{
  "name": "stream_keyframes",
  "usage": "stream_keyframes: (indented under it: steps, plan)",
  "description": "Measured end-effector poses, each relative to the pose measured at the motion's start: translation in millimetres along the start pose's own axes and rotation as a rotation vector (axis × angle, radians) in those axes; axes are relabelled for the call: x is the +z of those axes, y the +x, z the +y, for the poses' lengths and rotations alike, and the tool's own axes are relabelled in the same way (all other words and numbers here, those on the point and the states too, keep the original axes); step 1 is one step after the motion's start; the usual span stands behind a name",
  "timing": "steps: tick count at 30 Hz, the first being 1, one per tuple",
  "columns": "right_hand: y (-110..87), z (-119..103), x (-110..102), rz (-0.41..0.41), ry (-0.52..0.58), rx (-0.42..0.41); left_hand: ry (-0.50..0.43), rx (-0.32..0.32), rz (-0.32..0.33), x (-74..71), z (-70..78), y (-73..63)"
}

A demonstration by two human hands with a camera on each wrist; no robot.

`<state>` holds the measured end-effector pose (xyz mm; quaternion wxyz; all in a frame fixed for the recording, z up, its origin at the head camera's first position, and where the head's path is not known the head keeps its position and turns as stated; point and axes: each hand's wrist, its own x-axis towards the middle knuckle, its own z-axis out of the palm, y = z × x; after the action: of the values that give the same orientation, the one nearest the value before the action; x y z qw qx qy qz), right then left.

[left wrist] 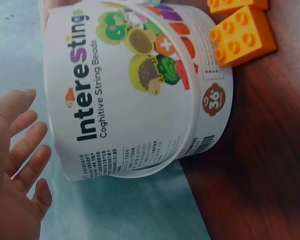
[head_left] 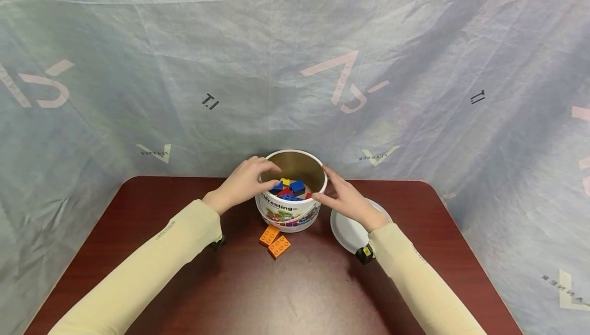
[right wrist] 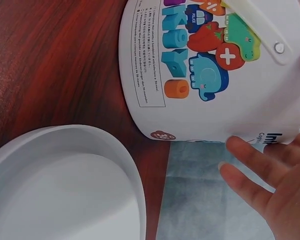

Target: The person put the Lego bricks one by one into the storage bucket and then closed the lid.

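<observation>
A white printed bucket (head_left: 289,214) stands upright near the back of the table, its top uncovered. Inside lie several toy bricks (head_left: 286,191) in blue, red and yellow. My left hand (head_left: 245,180) is at the bucket's left rim, thumb and fingers relaxed and apart over the opening. In the left wrist view these fingers (left wrist: 27,165) are spread beside the rim with nothing between them. On the opposite side, my right hand (head_left: 346,199) rests its extended fingers along the bucket's rim and wall, thumb towards the front. Two orange bricks (head_left: 279,247) lie in front of the bucket.
A round white lid (right wrist: 70,200) lies on the table to the bucket's right, partly under my right forearm in the head view. The dark red table (head_left: 230,284) ends at the back against a grey printed cloth (head_left: 276,94), which also hangs at both sides.
</observation>
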<state>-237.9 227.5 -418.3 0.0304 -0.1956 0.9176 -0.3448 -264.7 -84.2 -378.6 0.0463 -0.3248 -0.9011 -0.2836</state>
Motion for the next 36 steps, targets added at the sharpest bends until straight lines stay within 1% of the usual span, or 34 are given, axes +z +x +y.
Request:
stream_keyframes:
  steps: [3, 10, 14, 17, 19, 22, 27, 31, 36]
  plan:
    - [-0.4, 0, -1, -0.003, -0.007, 0.001, -0.034, 0.014, 0.012, 0.4, 1.0, -8.5]
    - [-0.2, 1, -1, -0.004, -0.01, 0.006, -0.095, 0.083, 0.062, 2.0, 3.4, -28.8]
    - [-0.2, 1, -1, -0.007, -0.007, 0.008, -0.117, 0.116, 0.1, 5.7, 6.3, -42.5]
    - [-0.9, 2, 0, -0.005, -0.007, 0.005, -0.131, 0.137, 0.116, 9.7, 10.3, -53.6]
    - [-1.4, 2, 0, -0.001, -0.01, 0.005, -0.139, 0.135, 0.114, 12.3, 13.4, -61.1]
    - [-1.6, 2, 0, 0.005, -0.014, 0.005, -0.144, 0.116, 0.103, 15.9, 16.4, -71.9]
    - [-1.5, 3, 0, 0.005, -0.01, 0.013, -0.152, 0.082, 0.082, 21.2, 16.6, -86.0]
    - [-1.7, 2, 0, 0.004, -0.014, 0.011, -0.169, 0.056, 0.057, 26.9, 13.2, -94.3]
    - [-1.2, 1, 0, 0.003, -0.013, 0.004, -0.141, 0.03, 0.043, 40.3, 4.0, -103.0]
